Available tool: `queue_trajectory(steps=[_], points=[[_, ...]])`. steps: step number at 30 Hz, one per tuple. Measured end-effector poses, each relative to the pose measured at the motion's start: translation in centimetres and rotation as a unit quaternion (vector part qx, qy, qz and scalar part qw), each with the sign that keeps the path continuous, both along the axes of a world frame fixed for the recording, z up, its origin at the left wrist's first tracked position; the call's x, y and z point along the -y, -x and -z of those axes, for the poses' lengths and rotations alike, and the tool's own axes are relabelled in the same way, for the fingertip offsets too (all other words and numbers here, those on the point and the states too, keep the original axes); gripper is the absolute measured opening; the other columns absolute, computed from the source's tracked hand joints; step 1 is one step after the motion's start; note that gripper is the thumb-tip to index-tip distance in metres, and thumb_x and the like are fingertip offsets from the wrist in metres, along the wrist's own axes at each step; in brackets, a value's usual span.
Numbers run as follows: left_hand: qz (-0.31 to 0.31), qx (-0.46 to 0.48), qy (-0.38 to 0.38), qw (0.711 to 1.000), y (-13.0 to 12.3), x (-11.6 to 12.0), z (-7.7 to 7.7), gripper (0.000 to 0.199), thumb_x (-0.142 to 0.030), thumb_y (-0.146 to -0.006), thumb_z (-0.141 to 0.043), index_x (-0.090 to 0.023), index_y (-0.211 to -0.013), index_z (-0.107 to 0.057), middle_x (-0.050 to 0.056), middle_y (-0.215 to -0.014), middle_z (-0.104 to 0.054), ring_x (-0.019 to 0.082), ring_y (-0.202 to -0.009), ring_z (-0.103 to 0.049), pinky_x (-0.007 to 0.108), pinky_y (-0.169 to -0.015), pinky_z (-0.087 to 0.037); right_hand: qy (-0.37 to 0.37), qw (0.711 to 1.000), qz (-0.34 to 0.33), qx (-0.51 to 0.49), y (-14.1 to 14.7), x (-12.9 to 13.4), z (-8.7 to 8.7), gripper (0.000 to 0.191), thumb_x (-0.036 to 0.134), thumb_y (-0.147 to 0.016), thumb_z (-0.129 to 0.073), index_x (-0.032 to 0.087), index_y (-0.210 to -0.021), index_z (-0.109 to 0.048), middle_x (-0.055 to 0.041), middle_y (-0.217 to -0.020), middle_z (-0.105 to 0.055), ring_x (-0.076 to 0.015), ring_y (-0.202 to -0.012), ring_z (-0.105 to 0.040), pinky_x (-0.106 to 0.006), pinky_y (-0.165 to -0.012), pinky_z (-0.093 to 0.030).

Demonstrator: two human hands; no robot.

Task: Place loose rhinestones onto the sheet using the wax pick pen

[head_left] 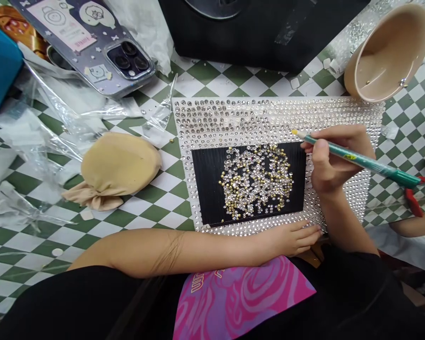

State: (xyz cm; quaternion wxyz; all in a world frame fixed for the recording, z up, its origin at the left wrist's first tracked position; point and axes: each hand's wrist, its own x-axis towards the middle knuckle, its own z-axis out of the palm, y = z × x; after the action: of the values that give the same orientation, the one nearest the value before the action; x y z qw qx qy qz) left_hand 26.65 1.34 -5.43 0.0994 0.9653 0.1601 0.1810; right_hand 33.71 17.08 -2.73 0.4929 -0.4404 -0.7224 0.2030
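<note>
My right hand grips a green pencil between thumb and fingers. Its pale yellow tip points left, over or on a white sheet covered in rows of small rhinestones; I cannot tell whether it touches. Flat along the sheet's near edge lies my left hand, fingers stretched out and holding nothing. A black card rests on the sheet, left of my right hand. Loose clear and gold-backed rhinestones are heaped on this card.
A beige cup stands tilted in view at the back right. Behind the sheet is a black box. Leftward lie a tan pouch, a phone and crumpled plastic. Another person's arm shows at far right.
</note>
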Motion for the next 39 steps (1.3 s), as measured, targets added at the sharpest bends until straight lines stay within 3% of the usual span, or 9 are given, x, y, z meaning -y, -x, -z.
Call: queue_trajectory(steps=[5,12,19,25,31,39], points=[[-0.002,-0.006,0.007,1.0,0.2,0.1,-0.1,0.048,-0.015,-0.102,-0.028,-0.02,-0.141,-0.055,-0.001,-0.155,-0.05,0.011,-0.144,-0.048,0.023,-0.12,-0.046,0.022,0.999,-0.021,0.035,-0.1,-1.1,0.5,0.005,0.024,-0.089,-0.066,0.024,-0.091,-0.071,0.0,-0.081,-0.07,-0.0124,-0.062,-0.07,-0.027,-0.05,-0.054],[0.0,-0.024,-0.001,1.0,0.3,0.4,0.1,0.047,-0.021,-0.102,-0.032,-0.021,-0.144,-0.053,0.001,-0.159,-0.045,0.012,-0.148,-0.043,0.025,-0.124,-0.041,0.044,0.997,-0.034,0.059,-0.1,-1.2,0.6,0.004,0.023,-0.088,-0.068,0.025,-0.09,-0.072,-0.0008,-0.079,-0.07,-0.0134,-0.058,-0.068,-0.029,-0.046,-0.049],[0.011,-0.04,-0.013,0.999,1.3,0.0,-0.5,0.048,-0.017,-0.101,-0.029,-0.024,-0.138,-0.059,-0.001,-0.159,-0.045,0.013,-0.148,-0.043,0.03,-0.126,-0.039,0.055,0.998,-0.022,0.018,0.2,-1.1,0.5,0.003,0.024,-0.089,-0.067,0.024,-0.09,-0.07,-0.0005,-0.076,-0.071,-0.0148,-0.067,-0.073,-0.026,-0.049,-0.052],[-0.003,-0.01,-0.048,0.999,1.9,-0.2,-0.5,0.046,-0.02,-0.101,-0.032,-0.023,-0.14,-0.057,0.002,-0.156,-0.049,0.014,-0.146,-0.047,0.03,-0.123,-0.042,0.039,0.995,-0.089,0.001,0.1,-0.6,0.0,0.029,0.017,-0.09,-0.064,0.025,-0.117,-0.07,-0.0024,-0.104,-0.077,-0.0147,-0.082,-0.076,-0.028,-0.069,-0.061],[-0.012,0.008,-0.049,0.999,1.4,0.2,0.3,0.041,-0.026,-0.096,-0.043,-0.023,-0.131,-0.065,0.001,-0.154,-0.051,0.017,-0.146,-0.046,0.03,-0.123,-0.042,0.018,0.991,-0.129,0.035,0.1,0.7,-0.3,0.022,0.009,-0.081,-0.062,0.021,-0.093,-0.074,0.0013,-0.077,-0.074,-0.0113,-0.062,-0.068,-0.026,-0.057,-0.053],[-0.015,0.022,-0.031,0.999,1.5,0.2,0.3,0.039,-0.022,-0.1,-0.041,-0.023,-0.129,-0.066,0.001,-0.152,-0.054,0.014,-0.143,-0.049,0.03,-0.121,-0.041,0.022,0.986,-0.161,0.035,0.6,0.7,-0.6,0.017,0.01,-0.08,-0.059,0.021,-0.084,-0.072,0.0001,-0.07,-0.071,-0.0108,-0.057,-0.061,-0.029,-0.054,-0.049]])
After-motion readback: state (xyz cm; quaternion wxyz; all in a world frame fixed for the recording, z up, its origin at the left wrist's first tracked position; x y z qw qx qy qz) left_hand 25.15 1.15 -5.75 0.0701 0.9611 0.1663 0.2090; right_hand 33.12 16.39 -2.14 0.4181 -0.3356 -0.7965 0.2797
